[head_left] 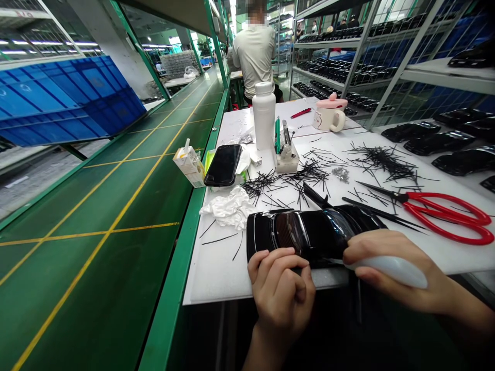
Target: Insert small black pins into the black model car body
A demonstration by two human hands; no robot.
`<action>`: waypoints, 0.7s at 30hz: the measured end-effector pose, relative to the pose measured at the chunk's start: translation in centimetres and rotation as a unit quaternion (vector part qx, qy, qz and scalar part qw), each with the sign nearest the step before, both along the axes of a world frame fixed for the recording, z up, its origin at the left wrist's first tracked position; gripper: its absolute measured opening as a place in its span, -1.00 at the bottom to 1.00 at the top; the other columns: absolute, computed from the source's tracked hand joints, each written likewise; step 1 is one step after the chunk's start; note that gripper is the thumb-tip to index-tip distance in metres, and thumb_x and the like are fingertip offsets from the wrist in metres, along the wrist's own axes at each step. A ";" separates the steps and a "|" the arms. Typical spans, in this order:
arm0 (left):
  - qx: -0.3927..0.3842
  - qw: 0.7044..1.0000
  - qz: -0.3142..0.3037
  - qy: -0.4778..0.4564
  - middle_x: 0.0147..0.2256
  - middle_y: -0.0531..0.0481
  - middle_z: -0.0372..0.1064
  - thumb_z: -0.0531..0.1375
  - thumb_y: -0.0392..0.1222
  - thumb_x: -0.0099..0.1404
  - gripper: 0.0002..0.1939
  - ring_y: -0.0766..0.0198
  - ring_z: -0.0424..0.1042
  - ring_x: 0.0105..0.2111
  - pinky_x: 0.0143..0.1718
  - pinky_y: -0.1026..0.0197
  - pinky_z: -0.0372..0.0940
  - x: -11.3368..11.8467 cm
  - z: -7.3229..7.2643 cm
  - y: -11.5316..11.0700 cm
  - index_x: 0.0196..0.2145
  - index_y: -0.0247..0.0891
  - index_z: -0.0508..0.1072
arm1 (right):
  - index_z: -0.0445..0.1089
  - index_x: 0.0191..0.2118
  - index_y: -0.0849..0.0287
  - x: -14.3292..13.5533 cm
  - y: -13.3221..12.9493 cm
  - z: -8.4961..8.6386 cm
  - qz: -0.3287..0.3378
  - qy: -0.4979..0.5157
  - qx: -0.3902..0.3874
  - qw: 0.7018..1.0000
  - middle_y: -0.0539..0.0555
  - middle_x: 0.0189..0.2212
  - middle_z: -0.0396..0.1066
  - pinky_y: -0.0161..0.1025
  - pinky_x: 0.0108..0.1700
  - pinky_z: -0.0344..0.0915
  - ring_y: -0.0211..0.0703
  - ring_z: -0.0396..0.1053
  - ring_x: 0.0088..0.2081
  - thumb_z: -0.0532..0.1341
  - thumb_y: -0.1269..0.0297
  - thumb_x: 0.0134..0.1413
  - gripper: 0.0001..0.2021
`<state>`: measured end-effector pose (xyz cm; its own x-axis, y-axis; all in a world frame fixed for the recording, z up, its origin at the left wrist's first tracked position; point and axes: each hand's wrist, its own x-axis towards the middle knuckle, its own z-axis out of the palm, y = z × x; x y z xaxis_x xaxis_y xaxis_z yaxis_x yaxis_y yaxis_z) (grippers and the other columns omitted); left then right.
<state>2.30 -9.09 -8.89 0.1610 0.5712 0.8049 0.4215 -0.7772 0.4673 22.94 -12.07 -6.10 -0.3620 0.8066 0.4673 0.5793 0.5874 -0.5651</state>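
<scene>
A glossy black model car (320, 232) lies on the white tabletop near its front edge, its door standing open on the far side. The fingers of my left hand (282, 283) are curled over the car's near side and grip it at the rear window. In my right hand (398, 273) is a white-handled tool (394, 270), wrapped by the fingers. Its thin tip meets the car's near side, and the exact kind of tip is hard to make out. A dark strip hangs below the table edge there.
Red-handled scissors (444, 206) and dark tweezers (382, 212) lie to the right. Black strips (386, 162) are scattered behind the car. Crumpled tissue (232, 207), a phone (223, 165), a white bottle (264, 116) and a mug (329, 113) stand around. Left runs a green conveyor (116, 247). A person (255, 54) sits ahead.
</scene>
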 end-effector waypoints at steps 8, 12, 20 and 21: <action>-0.004 1.000 -0.002 0.003 -0.44 0.14 0.50 0.18 -0.56 0.19 -0.62 0.37 0.50 -0.24 0.03 0.17 0.12 0.0 0.0 -0.1 -0.59 -0.26 0.12 | 0.26 -0.19 0.06 0.1 0.1 0.0 0.001 -0.002 -0.009 1.000 0.00 -0.44 0.44 -0.23 -0.38 0.29 -0.14 0.45 -0.41 0.08 0.25 0.34 -0.93; -0.002 1.000 0.000 0.004 -0.45 0.15 0.50 0.18 -0.56 0.19 -0.62 0.37 0.50 -0.25 0.02 0.17 0.12 0.0 0.0 0.0 -0.59 -0.25 0.12 | 0.28 -0.21 0.07 0.1 0.0 0.0 0.001 0.000 -0.010 1.000 0.00 -0.45 0.44 -0.23 -0.39 0.28 -0.14 0.44 -0.42 0.10 0.27 0.32 -0.94; -0.002 1.000 0.007 0.010 -0.44 0.16 0.50 0.18 -0.55 0.20 -0.63 0.36 0.51 -0.25 0.02 0.15 0.13 0.0 0.0 -0.1 -0.59 -0.25 0.12 | 0.31 -0.24 0.09 -0.2 0.2 -0.2 -0.003 0.023 0.004 1.000 -0.03 -0.49 0.41 -0.27 -0.44 0.24 -0.22 0.36 -0.51 0.14 0.33 0.26 -0.97; -0.001 1.000 0.007 0.010 -0.44 0.16 0.50 0.18 -0.55 0.20 -0.63 0.36 0.51 -0.25 0.02 0.15 0.13 0.0 0.0 -0.1 -0.59 -0.25 0.12 | 0.31 -0.24 0.09 -0.3 0.2 -0.2 -0.004 0.026 0.004 1.000 -0.03 -0.49 0.41 -0.28 -0.44 0.24 -0.23 0.36 -0.51 0.14 0.33 0.26 -0.97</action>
